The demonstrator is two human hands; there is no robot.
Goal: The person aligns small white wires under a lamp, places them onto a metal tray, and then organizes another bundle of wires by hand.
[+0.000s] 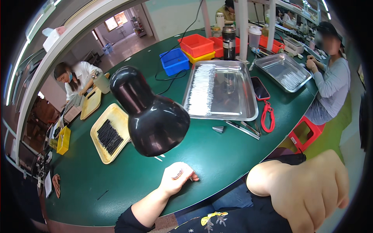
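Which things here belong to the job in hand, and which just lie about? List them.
In use: left hand with small pins, big steel tray of pins, yellow tray of black sticks.
Lying about: phone, red cord, blue bin, black lamp.

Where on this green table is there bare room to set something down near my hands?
Bare green table lies left of the left hand, below the yellow tray. Another patch sits between the black lamp and the tweezers. Crowded around the steel tray and bins.
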